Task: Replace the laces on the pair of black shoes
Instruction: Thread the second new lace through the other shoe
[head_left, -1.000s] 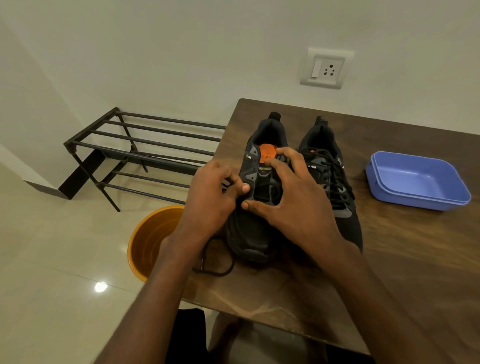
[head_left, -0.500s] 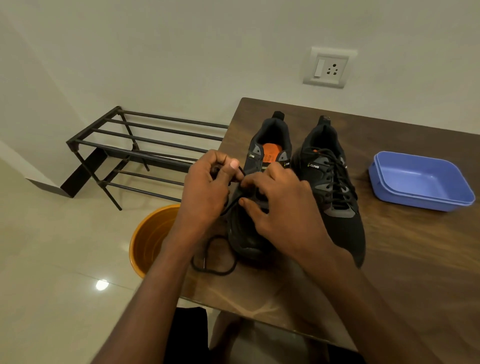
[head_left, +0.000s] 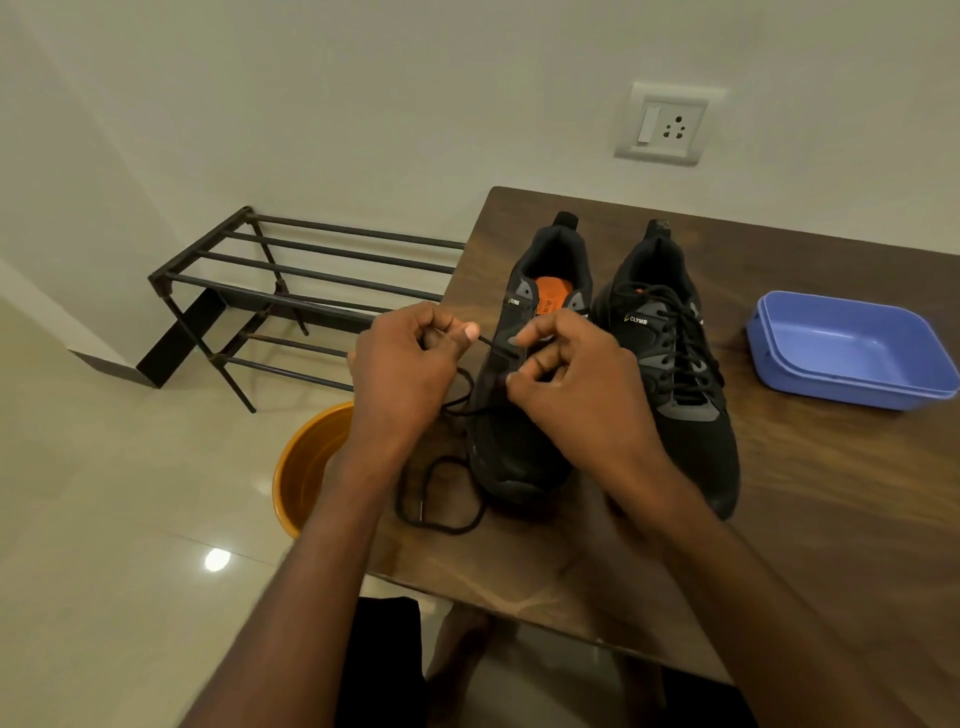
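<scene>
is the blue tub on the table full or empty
Empty: the blue tub shows only its bare blue floor, nothing inside.

Both forearms reach forward from the near edge. The left hand (head_left: 402, 366) is curled, thumb pressed to forefinger in a pinching grip. The right hand (head_left: 576, 384) is curled, fingertips (head_left: 524, 332) bent leftward.
</scene>
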